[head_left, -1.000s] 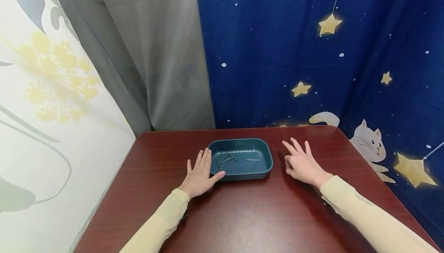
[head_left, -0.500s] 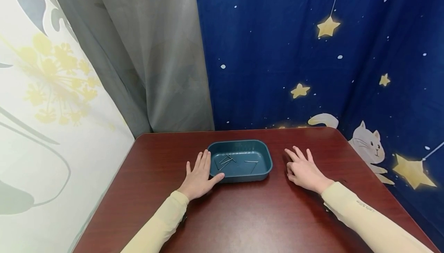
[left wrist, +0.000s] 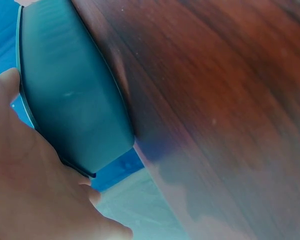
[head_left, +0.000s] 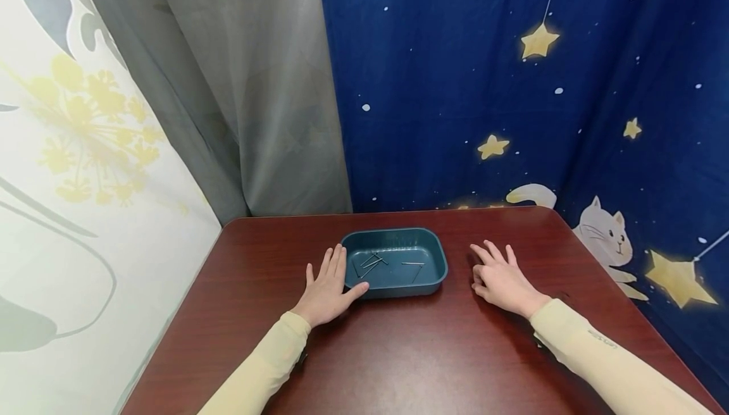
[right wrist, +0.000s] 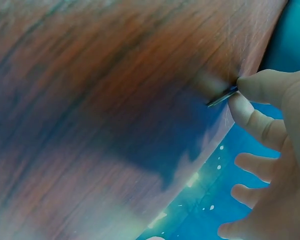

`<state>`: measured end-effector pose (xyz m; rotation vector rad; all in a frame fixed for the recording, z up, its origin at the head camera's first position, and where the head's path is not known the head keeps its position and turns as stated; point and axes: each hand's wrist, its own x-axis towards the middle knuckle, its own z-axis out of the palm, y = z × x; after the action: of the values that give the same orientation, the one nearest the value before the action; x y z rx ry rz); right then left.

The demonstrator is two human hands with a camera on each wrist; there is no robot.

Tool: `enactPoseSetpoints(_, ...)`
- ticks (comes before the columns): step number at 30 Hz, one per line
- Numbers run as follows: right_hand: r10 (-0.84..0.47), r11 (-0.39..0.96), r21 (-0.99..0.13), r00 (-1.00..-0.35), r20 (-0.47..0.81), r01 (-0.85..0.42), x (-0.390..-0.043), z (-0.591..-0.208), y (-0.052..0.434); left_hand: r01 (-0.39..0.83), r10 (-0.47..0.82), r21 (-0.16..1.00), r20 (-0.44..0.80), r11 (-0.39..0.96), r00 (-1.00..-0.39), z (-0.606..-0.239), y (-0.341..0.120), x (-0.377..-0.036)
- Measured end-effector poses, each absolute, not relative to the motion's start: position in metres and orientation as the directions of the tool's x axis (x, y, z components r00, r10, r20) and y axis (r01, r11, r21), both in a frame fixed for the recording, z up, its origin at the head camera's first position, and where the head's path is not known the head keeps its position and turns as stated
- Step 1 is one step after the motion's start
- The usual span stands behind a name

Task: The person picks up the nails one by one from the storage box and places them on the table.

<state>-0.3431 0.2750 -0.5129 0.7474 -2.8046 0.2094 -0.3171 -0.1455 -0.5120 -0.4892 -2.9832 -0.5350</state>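
A dark teal rectangular tray (head_left: 398, 291) sits toward the back of the table, with several thin metal nails (head_left: 373, 265) lying loose in its bottom. My left hand (head_left: 326, 291) rests flat along the tray's left end, fingers straight and thumb over the near rim. The left wrist view shows that thumb (left wrist: 9, 82) against the rim. To the right of the tray, apart from it, is my right hand (head_left: 504, 283). Its thumb and index finger pinch a thin nail (right wrist: 222, 96) close over the wood, while the other fingers spread away. The head view hides this nail.
The reddish-brown table (head_left: 398, 358) has rounded back corners. Behind it hang a grey curtain (head_left: 285, 117) and a blue star-patterned curtain (head_left: 433, 117). A pale printed panel (head_left: 114, 225) stands along the left side.
My right hand has shifted slightly right and nearer to me, lower over the table. The left hand stays at the tray, and the nails in the tray lie as before.
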Motion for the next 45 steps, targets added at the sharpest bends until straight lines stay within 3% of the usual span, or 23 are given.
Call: enactPoseSetpoints(45,-0.402,0.879,-0.138,-0.866,0.296,-0.456,-0.354,-0.483,0.285,0.342,0.307,0.345,0.152,0.874,-0.939,-0.516,-0.146,-0.319)
